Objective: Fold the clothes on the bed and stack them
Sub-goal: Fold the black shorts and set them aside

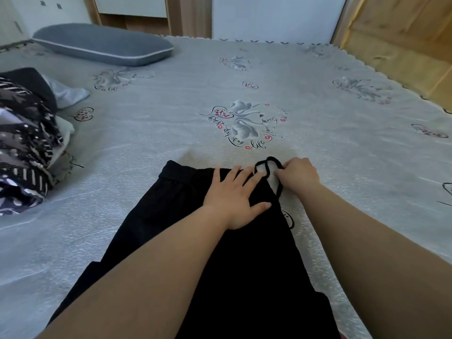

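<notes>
A black garment (186, 241) lies flat on the grey bed (342, 155), its waistband at the far end. My left hand (232, 194) presses flat on the upper right part of the garment, fingers spread. My right hand (297, 173) pinches the garment's black drawstring (267, 165), which loops on the bed just past the waistband.
A heap of black-and-white patterned clothes (23, 140) with pale pieces beneath sits at the left edge. A grey pillow (102, 44) lies at the far left. A wooden wall (401, 45) borders the bed on the right, and cabinets stand behind it.
</notes>
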